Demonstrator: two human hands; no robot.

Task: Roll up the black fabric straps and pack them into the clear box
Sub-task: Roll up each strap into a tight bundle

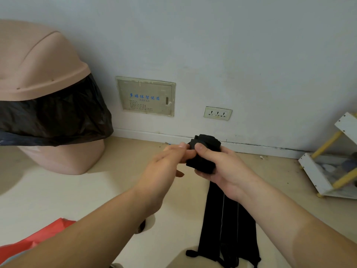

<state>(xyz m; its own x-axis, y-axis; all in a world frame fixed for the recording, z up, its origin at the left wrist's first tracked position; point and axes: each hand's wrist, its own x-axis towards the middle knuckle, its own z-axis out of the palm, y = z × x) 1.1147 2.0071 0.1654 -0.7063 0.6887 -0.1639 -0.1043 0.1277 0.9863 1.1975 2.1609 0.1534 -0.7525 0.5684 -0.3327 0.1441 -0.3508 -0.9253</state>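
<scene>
A black fabric roll (204, 153) is held in the air in front of me, just above the floor by the wall. My right hand (222, 167) grips it from below and the right, thumb on its near face. My left hand (170, 161) pinches the roll's left edge with its fingertips. From the roll, the unrolled black straps (226, 225) hang down and lie flat on the floor toward me, their ends loose near the bottom edge. No clear box is in view.
A pink bin (38, 78) with a black liner stands at the left against the wall. A white and yellow rack (332, 157) sits at the right. Red material (34, 238) lies at the lower left. A wall panel (145, 96) and socket (217, 113) face me.
</scene>
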